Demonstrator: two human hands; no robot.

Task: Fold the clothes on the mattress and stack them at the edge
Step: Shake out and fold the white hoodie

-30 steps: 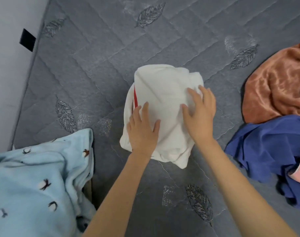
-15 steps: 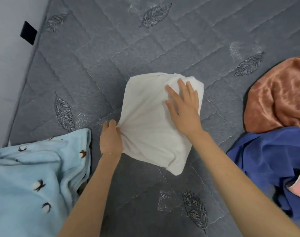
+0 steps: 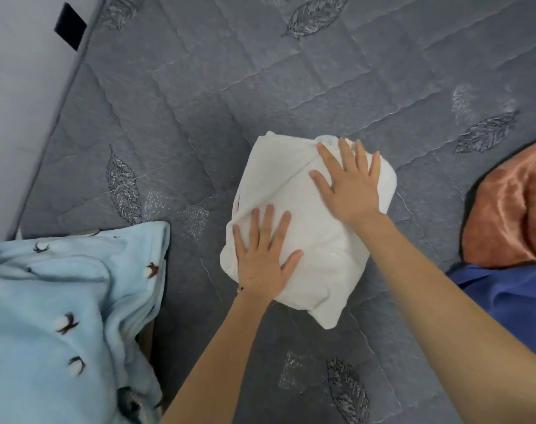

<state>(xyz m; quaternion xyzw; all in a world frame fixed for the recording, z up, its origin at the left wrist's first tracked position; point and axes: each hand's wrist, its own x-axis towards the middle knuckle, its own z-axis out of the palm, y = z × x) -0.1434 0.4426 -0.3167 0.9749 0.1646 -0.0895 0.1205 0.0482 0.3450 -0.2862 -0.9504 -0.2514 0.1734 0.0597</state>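
A folded white garment (image 3: 279, 179) with a thin red line at its left side lies on the grey quilted mattress (image 3: 199, 102). My left hand (image 3: 262, 255) rests flat on its near-left corner, fingers spread. My right hand (image 3: 347, 182) presses flat on its far-right part, fingers spread too. Neither hand grips the cloth. An orange-brown satin garment (image 3: 514, 209) and a blue garment (image 3: 505, 298) lie crumpled at the right edge of the view.
A light blue fleece blanket (image 3: 55, 316) with small cotton-flower prints fills the near left, over the mattress edge. A pale wall (image 3: 16, 87) runs along the mattress's left side. Bare mattress stretches beyond the white garment.
My left hand let go of the garment's left edge and now lies flat on top of it. My right hand stayed pressed on the far-right part.
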